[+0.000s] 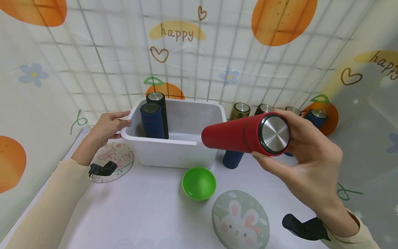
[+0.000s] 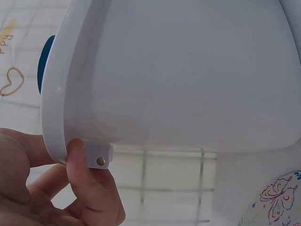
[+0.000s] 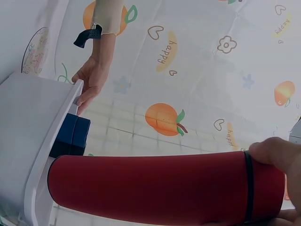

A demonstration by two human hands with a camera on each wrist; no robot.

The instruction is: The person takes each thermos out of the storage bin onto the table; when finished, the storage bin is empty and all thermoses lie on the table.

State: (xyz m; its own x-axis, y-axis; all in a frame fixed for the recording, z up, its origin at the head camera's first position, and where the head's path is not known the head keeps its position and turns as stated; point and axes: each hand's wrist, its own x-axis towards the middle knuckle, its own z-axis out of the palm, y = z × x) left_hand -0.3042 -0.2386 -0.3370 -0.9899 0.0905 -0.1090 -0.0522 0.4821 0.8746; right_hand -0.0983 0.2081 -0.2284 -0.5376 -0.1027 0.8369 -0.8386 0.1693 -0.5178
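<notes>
My right hand grips a red thermos around its lid end. The thermos is tilted almost level, its steel-topped lid facing me and its base at the right end of a white plastic bin. In the right wrist view the base of the red thermos overlaps the bin's rim. My left hand holds the bin's left rim, with thumb and fingers pinching the edge. Inside the bin's left end stand a blue thermos and a black thermos.
Right of the bin stand several more thermoses, among them a gold-lidded one and a blue one. A green bowl sits before the bin. Round mats lie on the table: a rabbit one and a butterfly one.
</notes>
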